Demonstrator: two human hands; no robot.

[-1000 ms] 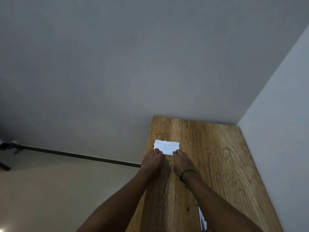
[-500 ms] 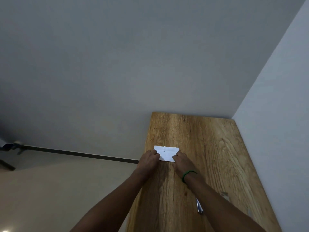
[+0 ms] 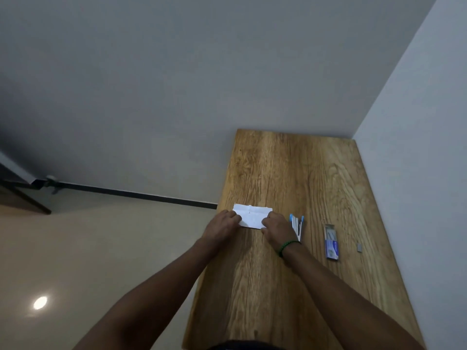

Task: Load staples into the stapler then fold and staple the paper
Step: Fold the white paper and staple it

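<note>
A small folded white paper (image 3: 253, 216) lies flat on the wooden table (image 3: 290, 286) near its left edge. My left hand (image 3: 222, 228) presses on the paper's left end with curled fingers. My right hand (image 3: 276, 229), with a green bead bracelet at the wrist, holds down the paper's right end. Just right of my right hand lies a blue and silver stapler (image 3: 297, 226), partly hidden by the wrist. Further right rests an open box of staples (image 3: 331, 241), and beyond it a small loose strip of staples (image 3: 359, 247).
The table stands in a corner, with a grey wall behind and a white wall (image 3: 417, 147) along its right edge. On the left the table edge drops to a beige floor (image 3: 101, 248) with a dark skirting line.
The view has tilted down, so the stapler, staple box and loose strip now show. Both hands stay on the folded paper, which looks narrower than a second ago.
</note>
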